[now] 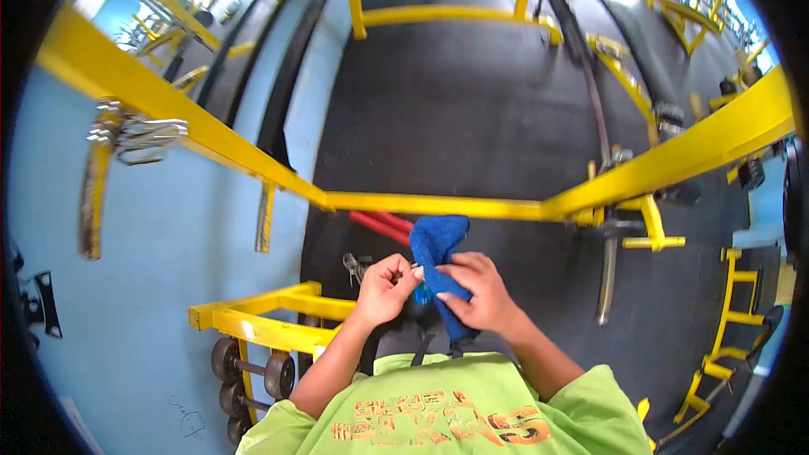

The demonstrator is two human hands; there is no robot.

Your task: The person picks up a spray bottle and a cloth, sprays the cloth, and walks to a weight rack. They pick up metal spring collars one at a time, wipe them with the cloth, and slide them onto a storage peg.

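Note:
A blue cloth (436,236), which looks like a small towel, hangs bunched in front of my green shirt (447,421). My right hand (484,295) grips its side, fingers bent over the fabric. Close by on the left, my left hand (386,291) is closed in a pinch, thumb and fingertips meeting at the cloth's edge. Something small and pale shows at those fingertips, but I cannot tell what it is. Below the pinch, a shiny blue round thing (423,294) peeks out between the hands.
A yellow rack bar (434,205) crosses ahead, its side beams running to both sides. Dumbbells (280,375) sit on a yellow stand (278,329) at lower left. Red bars (383,226) lie beyond the cloth. Metal spring clips (152,139) hang at the left; a barbell (605,282) stands right.

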